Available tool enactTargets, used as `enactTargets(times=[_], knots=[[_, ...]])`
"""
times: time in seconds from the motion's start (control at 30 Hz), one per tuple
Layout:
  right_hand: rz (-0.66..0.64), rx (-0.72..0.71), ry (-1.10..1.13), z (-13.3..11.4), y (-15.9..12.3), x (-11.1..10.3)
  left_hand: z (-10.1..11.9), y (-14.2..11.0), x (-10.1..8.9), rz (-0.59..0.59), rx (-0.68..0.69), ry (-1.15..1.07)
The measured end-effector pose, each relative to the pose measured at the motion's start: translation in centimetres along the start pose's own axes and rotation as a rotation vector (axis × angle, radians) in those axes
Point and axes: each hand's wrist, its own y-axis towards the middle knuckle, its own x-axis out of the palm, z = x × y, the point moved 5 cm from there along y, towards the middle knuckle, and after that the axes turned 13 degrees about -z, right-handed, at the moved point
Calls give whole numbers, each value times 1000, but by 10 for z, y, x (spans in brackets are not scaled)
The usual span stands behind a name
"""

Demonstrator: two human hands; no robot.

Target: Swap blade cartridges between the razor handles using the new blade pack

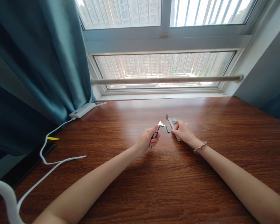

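My left hand (147, 139) is closed around the dark handle of a razor (158, 128), whose silver head points up and away from me. My right hand (183, 131) rests on the wooden table (140, 186) with its fingers bent over a flat pale strip-like holder (171, 123) and a small green piece (175, 120) beside it. A small green cartridge (168, 129) lies on the table between my two hands. A beaded bracelet (200, 147) circles my right wrist.
A white power bank (82, 110) lies at the table's back left with a white cable (51, 161) running toward me. A teal curtain (37, 62) hangs at left. A window with a metal rail (165, 80) spans the far edge.
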Motion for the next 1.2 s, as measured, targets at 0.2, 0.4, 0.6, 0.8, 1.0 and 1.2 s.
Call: enactTargets(times=[0.2,0.4,0.6,0.8,1.0,1.2], knots=[[62,-5,-17,-20,-3,-16,-1,0,-6,39,64,74],[171,-237,-10,-52,-37,-38,2,0,-4,40,131,120],[179,-352,-189,-24,-78,-26,7,-8,-3,172,236,457],[162,-368,-197,-13,-81,-31,7,-17,-8,383,298,998],[102,-407,-277,-25,-82,-27,3,-18,-5,406,304,1160],[172,-224,-359,-16,-79,-30,4,-20,-5,455,301,1126]])
